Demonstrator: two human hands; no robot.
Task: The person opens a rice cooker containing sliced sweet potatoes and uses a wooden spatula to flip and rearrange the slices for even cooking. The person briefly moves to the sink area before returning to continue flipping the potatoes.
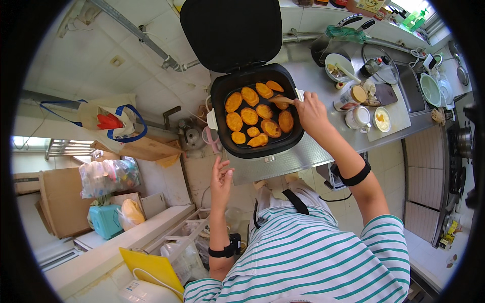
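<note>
An electric cooking pan with a black square body stands at the counter's left end, its black lid raised. Several orange slices, which look like sweet potato, lie apart in it. My right hand grips the handle of a wooden utensil over the pan's right rim. The utensil's tip reaches beside a slice at the upper right; its exact shape is partly hidden. My left hand is raised just outside the pan's near left corner, fingers apart, holding nothing.
On the steel counter to the right are a white bowl with a light-handled utensil, lidded jars, a small bowl of pale yellow food on a cutting board, and a sink. A cloth bag hangs at left.
</note>
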